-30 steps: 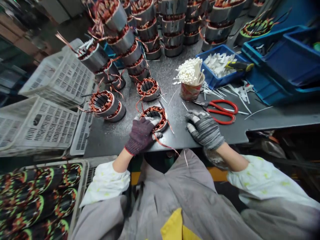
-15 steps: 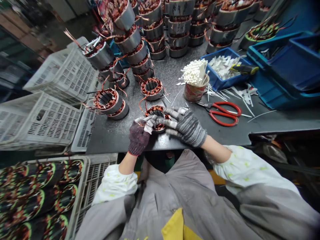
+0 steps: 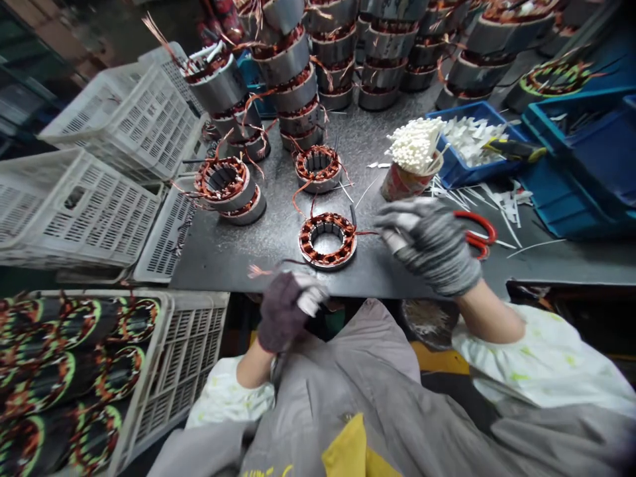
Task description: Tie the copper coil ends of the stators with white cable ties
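A small stator [image 3: 307, 257] with copper windings lies flat near the bench's front edge, with wire leads and a dark sleeve on its right. My left hand [image 3: 285, 310], in a dark maroon glove, is just below the edge, apart from the stator. Its fingers are curled but blurred, and I cannot tell whether they hold anything. A lead with frayed copper ends [image 3: 259, 271] lies above that hand. To the stator's right, my right hand [image 3: 434, 248], in a grey knit glove, hovers with fingers outstretched and nothing visible in them. It partly hides the red-handled scissors [image 3: 489, 232].
Another stator [image 3: 318, 173] and a stacked pair [image 3: 233, 199] stand behind and left, before tall stator stacks [image 3: 293, 83]. A tub of white sticks [image 3: 407, 175], a blue tray [image 3: 460, 172] and blue bins [image 3: 571, 192] are at right. Plastic crates [image 3: 99, 218] stand at left.
Both hands have left the stator. My left hand has drawn down toward my body; my right hand has moved right, over part of the scissors. The view has shifted slightly.
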Demonstrator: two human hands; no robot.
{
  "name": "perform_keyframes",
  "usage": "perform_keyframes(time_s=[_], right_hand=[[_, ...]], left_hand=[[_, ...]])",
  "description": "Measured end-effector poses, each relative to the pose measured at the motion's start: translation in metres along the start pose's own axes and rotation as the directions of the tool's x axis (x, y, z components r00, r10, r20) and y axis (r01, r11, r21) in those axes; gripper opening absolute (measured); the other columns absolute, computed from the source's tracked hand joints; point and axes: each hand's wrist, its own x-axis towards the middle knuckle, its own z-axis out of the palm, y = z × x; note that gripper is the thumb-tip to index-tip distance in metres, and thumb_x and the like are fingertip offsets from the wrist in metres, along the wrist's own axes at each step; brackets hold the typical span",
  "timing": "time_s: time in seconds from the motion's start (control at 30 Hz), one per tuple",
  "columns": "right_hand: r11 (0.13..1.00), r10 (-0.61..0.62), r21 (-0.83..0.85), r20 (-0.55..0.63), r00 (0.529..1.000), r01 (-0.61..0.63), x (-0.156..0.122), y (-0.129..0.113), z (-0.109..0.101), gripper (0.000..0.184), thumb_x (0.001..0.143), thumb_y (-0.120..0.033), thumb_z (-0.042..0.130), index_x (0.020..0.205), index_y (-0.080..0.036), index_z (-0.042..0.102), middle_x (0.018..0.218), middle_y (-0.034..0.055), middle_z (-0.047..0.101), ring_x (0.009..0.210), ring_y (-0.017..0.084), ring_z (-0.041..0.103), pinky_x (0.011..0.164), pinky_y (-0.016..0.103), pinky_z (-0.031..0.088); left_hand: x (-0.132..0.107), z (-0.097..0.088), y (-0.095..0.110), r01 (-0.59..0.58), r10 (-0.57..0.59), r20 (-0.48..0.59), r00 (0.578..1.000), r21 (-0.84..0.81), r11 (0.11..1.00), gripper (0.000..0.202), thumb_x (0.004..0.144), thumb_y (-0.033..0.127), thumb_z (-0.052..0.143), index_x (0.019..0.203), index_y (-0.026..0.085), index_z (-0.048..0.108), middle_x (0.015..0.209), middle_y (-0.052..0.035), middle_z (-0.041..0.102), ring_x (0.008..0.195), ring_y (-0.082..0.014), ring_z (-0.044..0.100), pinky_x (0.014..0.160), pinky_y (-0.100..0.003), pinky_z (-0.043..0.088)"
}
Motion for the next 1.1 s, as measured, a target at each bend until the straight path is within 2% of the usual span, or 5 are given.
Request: perform_keyframes(time_s=[0.17,0.5,0.63,0.8,1.1], right_hand=[[0.945,-0.326,0.089,0.377,0.867,0.316,0.032,-0.042,0.016,0.033,0.098,-0.041,0.057,0.111,-0.017,0.076,0.112,0.0125,0.074,0.098,0.029,0.062,0.088,0.044,0.044],[0.924,-0.380,0.069,0.084,0.921,0.375,0.009,-0.039,0.042,0.029,0.103,-0.039,0.054,0.110,-0.021,0.077,0.108,0.0091,0.077,0.097,0.025,0.063,0.085,0.042,0.046],[0.987,0.006,0.155,-0.288,0.958,0.040,0.015,-0.002,0.029,0.026,0.102,-0.037,0.055,0.099,-0.022,0.076,0.103,0.0072,0.076,0.097,0.023,0.066,0.091,0.043,0.052],[0.852,0.524,0.364,-0.591,0.614,-0.376,0.051,0.067,0.015,0.022,0.092,-0.037,0.065,0.105,-0.021,0.073,0.103,0.0082,0.076,0.104,0.025,0.069,0.105,0.051,0.052],[0.745,0.546,0.646,-0.445,0.709,-0.168,0.033,0.053,-0.007,0.019,0.092,-0.038,0.064,0.102,-0.024,0.073,0.098,0.0046,0.078,0.088,0.020,0.074,0.087,0.040,0.062]], left_hand=[[0.016,0.001,0.018,-0.546,0.419,0.366,0.831,0.398,0.737,0.034,0.100,0.023,0.058,0.132,0.028,0.065,0.126,-0.0044,0.075,0.134,-0.0203,0.060,0.124,-0.048,0.036],[0.045,-0.009,-0.009,-0.408,0.279,0.307,0.910,0.538,0.737,0.031,0.102,0.031,0.053,0.129,0.024,0.067,0.126,-0.0066,0.074,0.133,-0.0252,0.058,0.111,-0.047,0.043],[0.042,-0.002,-0.003,-0.437,0.343,0.272,0.899,0.596,0.674,0.028,0.099,0.024,0.058,0.124,0.025,0.069,0.122,-0.0049,0.075,0.126,-0.0257,0.062,0.104,-0.046,0.045],[0.043,0.004,0.004,-0.459,0.361,0.291,0.886,0.665,0.589,0.028,0.098,0.025,0.057,0.122,0.024,0.070,0.121,-0.0063,0.075,0.130,-0.0326,0.059,0.115,-0.060,0.033],[0.047,0.008,-0.004,-0.478,0.392,0.283,0.875,0.624,0.618,0.028,0.099,0.027,0.055,0.123,0.022,0.067,0.114,-0.0078,0.076,0.115,-0.0262,0.067,0.113,-0.050,0.043]])
